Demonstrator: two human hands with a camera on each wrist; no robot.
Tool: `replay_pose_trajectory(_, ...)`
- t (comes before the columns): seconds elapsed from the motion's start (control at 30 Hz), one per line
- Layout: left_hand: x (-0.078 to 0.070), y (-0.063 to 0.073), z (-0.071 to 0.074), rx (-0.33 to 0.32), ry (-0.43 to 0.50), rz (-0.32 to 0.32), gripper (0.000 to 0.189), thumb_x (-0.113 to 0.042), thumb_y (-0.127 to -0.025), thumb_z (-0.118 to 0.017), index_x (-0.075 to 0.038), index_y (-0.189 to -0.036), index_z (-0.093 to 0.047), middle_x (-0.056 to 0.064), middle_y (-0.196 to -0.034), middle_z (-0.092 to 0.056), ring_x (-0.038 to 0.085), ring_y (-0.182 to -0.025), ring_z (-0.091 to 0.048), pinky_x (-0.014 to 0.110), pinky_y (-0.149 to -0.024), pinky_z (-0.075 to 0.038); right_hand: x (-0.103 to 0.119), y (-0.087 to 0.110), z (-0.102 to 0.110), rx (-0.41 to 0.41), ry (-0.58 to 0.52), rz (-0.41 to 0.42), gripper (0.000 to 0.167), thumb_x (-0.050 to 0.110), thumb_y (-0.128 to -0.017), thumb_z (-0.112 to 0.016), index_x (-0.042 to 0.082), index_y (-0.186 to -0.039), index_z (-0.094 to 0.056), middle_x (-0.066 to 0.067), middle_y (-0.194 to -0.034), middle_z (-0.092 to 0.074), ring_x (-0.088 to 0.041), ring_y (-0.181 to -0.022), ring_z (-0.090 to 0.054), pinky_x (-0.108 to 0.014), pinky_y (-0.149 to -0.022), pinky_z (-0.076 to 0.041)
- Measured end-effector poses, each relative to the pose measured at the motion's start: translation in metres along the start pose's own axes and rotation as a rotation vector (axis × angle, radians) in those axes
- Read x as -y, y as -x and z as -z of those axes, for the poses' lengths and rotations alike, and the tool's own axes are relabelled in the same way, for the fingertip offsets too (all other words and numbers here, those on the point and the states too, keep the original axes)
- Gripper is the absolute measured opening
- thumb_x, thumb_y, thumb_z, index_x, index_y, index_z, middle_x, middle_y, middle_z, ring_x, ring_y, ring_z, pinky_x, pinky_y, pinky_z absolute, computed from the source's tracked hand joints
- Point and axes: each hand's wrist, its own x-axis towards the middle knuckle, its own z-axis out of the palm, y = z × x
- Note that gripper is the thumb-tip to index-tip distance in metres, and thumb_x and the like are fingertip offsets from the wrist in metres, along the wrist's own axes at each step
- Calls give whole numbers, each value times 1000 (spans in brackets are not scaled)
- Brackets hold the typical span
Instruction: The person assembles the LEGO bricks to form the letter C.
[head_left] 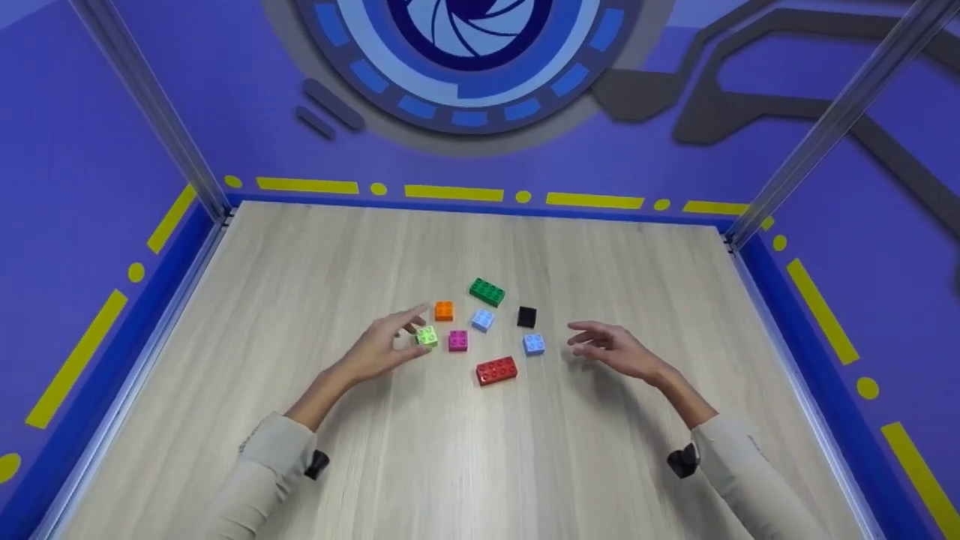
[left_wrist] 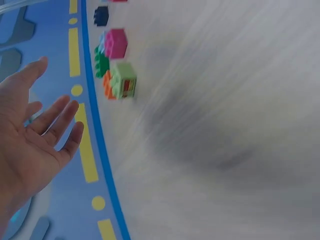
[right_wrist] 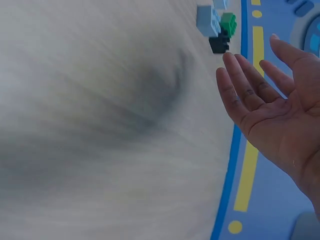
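Note:
My left hand (head_left: pixel 377 349) hovers at the left of a group of toy bricks, thumb and fingers spread apart on either side of a lime green brick (head_left: pixel 426 337). In the left wrist view the relaxed fingers (left_wrist: pixel 59 117) show a gap to that lime brick, which has a small printed patch on its side. Just beyond it are an orange brick (head_left: pixel 444 310) and a magenta brick (head_left: pixel 458 340). My right hand (head_left: pixel 616 352) is held above the table to the right, fingers loosely extended and holding nothing. Nearest to it are a light blue brick (head_left: pixel 533 344) and a black brick (head_left: pixel 527 316).
A long green brick (head_left: pixel 487 292) lies at the back of the group, a second light blue brick (head_left: pixel 482 321) in its middle, and a long red brick (head_left: pixel 496 370) at the front. Blue printed walls (head_left: pixel 480 169) border the wooden table (head_left: pixel 480 465), with metal posts at its back corners.

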Motion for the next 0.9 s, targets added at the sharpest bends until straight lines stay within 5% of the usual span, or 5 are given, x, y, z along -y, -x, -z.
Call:
replay_pose_trajectory(0.27,-2,-10,-39,109,99,0,67,-27,-95,-73,-7,-152,-46,22,-129,-65,38,-116,-63,56,-98,-52,6,-24,-36,117,-126,-51,46,15,-104,-58,-5,-146,-49,-32,-126,-65,-49,-103,-69,-57,-87,-57)
replay_pose_trajectory(0.57,-2,-19,-71,124,93,-50,53,-26,-94,-75,0,-138,-60,20,-123,-68,33,-108,-65,46,-94,-54,5,-29,-67,137,-61,-97,44,14,-104,-60,-1,-144,-53,-24,-122,-70,-36,-102,-72,-44,-82,-60)
replay_pose_trajectory(0.8,-6,-26,-81,126,4,-9,35,-15,-91,-76,0,-122,-71,15,-107,-70,24,-93,-60,27,-79,-45,40,-23,-76,99,-52,-48,42,2,-102,-57,-13,-141,-50,-35,-122,-63,-47,-102,-66,-60,-84,-55)
replay_pose_trajectory(0.9,-5,-27,-85,123,-3,8,35,-15,-89,-77,-1,-121,-72,14,-107,-71,23,-92,-59,27,-78,-45,34,-26,-80,109,-46,-48,44,2,-102,-57,-12,-143,-49,-35,-122,-64,-49,-103,-66,-61,-84,-55)
